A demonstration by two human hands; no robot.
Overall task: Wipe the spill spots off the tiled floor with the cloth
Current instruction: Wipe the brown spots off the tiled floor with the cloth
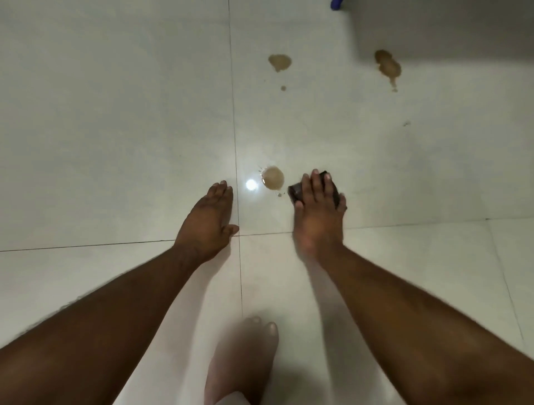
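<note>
The tiled floor (115,115) fills nearly everything I see, pale glossy squares split by thin dark grout lines that cross just below my left hand. My two bare forearms reach forward over it from the lower corners. My bare foot (245,355) shows blurred at the bottom, between the arms.

My left hand (209,218) lies flat on the tile with its fingers straight and together, holding nothing. My right hand (319,208) presses down on the dark cloth (296,193), fingers spread and laid over the top of it; the cloth peeks out to the left of my fingers and past my fingertips.

Three tan spills mark the floor. The far right spill (387,66) sits at the edge of a grey shadow, with a small trail of drips below it. The far middle spill (279,62) has one stray drop under it. The near spill (273,177) is a round puddle just left of the cloth, apart from it. A bright lamp glare (250,185) shines beside that puddle. A blue object (336,3) shows at the top edge.
</note>
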